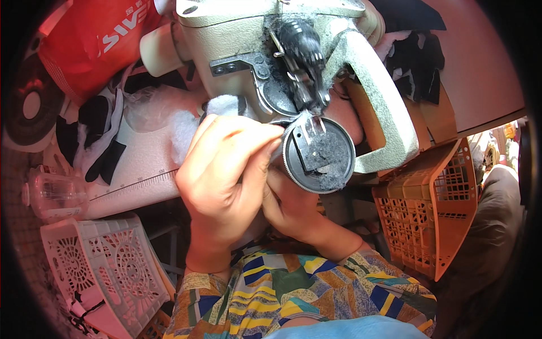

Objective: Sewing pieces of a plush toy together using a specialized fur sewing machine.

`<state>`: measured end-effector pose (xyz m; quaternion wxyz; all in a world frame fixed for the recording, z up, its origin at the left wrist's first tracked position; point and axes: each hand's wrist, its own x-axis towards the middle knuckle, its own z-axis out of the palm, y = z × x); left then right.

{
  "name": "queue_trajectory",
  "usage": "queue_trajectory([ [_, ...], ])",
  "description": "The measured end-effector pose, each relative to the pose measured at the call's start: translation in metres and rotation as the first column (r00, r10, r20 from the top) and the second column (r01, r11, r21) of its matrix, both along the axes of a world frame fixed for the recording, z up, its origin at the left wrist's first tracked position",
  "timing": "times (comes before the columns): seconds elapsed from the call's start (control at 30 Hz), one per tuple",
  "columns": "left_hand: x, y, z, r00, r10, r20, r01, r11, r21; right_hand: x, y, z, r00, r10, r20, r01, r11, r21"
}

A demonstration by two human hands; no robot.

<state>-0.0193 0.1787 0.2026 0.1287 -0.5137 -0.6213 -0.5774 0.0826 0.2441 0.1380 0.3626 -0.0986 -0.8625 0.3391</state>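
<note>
A pale green sewing machine [226, 56] stands in front of me, with a black lint-covered mechanism [302, 62] above a round knurled black disc [330, 164]. My left hand [223, 164] is closed at the left edge of the disc, thumb and fingers pinched together. A piece of white fluffy fabric with a dark side [223, 105] shows just above its knuckles and appears to be held in it. Below and partly behind it, my right hand [289, 206] is closed close to the disc's lower left; its fingertips and whatever they hold are hidden.
Black and white fabric pieces [99, 130] and a red bag [99, 51] lie left on the white table [141, 169], near a clear bottle [56, 195]. A white basket [107, 265] stands lower left, an orange crate [418, 214] right. More black pieces [418, 62] lie far right.
</note>
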Motion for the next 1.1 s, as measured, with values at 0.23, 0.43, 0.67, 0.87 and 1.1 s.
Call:
queue_trajectory([
  [0.23,-0.012,-0.015,0.006,0.996,-0.067,-0.055,0.061,0.993,-0.098,0.001,-0.005,0.006,0.999,-0.031,0.022,0.030,1.000,0.007],
  [0.43,-0.013,-0.010,-0.005,0.991,-0.026,-0.131,0.029,0.999,0.023,0.001,-0.008,0.015,0.999,-0.031,0.042,0.031,1.000,-0.003],
  [0.67,-0.015,-0.006,-0.003,0.956,0.024,-0.291,-0.006,0.998,0.062,-0.004,-0.007,0.017,0.999,-0.040,-0.012,0.040,0.999,-0.002],
  [0.87,-0.022,-0.009,0.007,0.903,0.018,-0.430,-0.005,1.000,0.030,-0.008,-0.007,0.021,1.000,-0.010,-0.015,0.010,1.000,-0.005],
  [1.1,-0.023,-0.005,0.015,0.844,0.020,-0.536,-0.017,1.000,0.011,-0.011,-0.001,0.019,0.997,0.040,-0.060,-0.043,0.998,-0.054],
])
